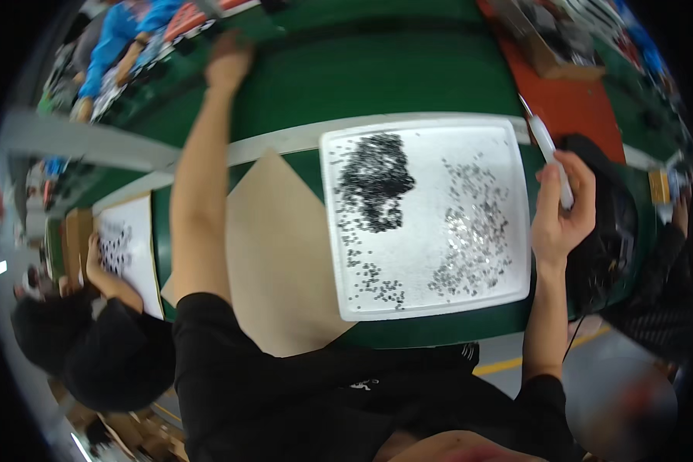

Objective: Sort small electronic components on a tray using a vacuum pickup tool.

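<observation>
Your right hand (565, 209) grasps the pen (544, 138) just right of the tray (426, 231); left hand (231, 63) blurred, grip can't be told: hold tip steady, clear of loose bits (377, 169).

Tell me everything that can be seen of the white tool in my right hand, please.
The white tool is slim, with a smooth, plastic-looking body and thin, pointed tip. The right hand grips its rear part, right of the white tray. It slants, tip forward and left; whether the tip touches anything is unclear.
</observation>
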### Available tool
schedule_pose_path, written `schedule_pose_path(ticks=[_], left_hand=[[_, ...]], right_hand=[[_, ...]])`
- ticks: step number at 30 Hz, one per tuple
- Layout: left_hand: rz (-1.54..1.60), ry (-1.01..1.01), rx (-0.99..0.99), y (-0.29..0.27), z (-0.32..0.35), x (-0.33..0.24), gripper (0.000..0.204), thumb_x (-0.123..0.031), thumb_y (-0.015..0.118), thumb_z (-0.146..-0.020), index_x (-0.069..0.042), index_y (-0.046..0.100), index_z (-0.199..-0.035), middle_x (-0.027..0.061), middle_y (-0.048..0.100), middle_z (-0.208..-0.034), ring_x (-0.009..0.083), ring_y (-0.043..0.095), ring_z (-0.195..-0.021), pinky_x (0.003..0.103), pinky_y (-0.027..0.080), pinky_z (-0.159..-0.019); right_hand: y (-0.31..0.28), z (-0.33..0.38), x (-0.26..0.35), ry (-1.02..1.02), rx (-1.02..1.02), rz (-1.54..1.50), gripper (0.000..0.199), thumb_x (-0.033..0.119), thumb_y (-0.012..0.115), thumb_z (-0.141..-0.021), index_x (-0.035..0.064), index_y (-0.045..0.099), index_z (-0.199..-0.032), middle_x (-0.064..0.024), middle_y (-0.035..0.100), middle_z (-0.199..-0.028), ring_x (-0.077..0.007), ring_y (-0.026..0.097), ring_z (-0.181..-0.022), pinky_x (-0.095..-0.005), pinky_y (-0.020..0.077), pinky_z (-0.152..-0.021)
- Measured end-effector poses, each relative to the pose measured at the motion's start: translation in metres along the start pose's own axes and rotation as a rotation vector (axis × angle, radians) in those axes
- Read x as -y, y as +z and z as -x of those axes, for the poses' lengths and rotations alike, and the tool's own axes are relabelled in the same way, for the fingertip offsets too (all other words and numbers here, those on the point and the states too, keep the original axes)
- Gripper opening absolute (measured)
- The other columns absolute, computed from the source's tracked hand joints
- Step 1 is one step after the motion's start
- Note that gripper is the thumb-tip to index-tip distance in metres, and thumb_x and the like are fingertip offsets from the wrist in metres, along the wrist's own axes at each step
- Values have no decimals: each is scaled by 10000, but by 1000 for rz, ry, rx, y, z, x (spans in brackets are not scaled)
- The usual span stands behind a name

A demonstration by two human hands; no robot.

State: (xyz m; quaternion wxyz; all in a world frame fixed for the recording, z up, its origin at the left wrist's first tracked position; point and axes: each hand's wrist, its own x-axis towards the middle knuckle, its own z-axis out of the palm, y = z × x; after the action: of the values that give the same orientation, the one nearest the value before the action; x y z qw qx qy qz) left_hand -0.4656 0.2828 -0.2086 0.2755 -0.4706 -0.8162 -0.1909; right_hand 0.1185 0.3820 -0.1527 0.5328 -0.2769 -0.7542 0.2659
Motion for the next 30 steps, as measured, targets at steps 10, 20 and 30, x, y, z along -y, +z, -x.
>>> schedule_pose_path(ticks=[10, 20, 30], left_hand=[[-161, -432, 201, 50, -49, 35, 773, -650, 615, -798, -221, 437, -1416, 267, 514, -1339, 434, 528, -1212, 517, 452, -969], [-251, -204, -193, 50, -43, 47, 447, -513, 581, -842, -182, 683, -1124, 235, 548, -1206, 441, 590, -1070, 521, 494, -889], [-202, -310, -168, 47, -49, 34, 414, -432, 529, -844, -92, 687, -1019, 259, 539, -1220, 427, 589, -1068, 506, 483, -917]], right_hand=[[-15, -10, -13, 219, -25, -113, 68, 22, 654, -904, -34, 673, -937, -34, 608, -684, -40, 480, -529, -171, 330, -490], [-1, -4, -15, 204, -10, 17, 92, 53, 724, -869, -31, 692, -853, 9, 569, -601, -35, 454, -482, -173, 302, -470], [0, -3, -17, 199, 84, 72, 151, 141, 786, -840, 9, 733, -893, 26, 630, -716, -11, 534, -626, -125, 385, -569]])
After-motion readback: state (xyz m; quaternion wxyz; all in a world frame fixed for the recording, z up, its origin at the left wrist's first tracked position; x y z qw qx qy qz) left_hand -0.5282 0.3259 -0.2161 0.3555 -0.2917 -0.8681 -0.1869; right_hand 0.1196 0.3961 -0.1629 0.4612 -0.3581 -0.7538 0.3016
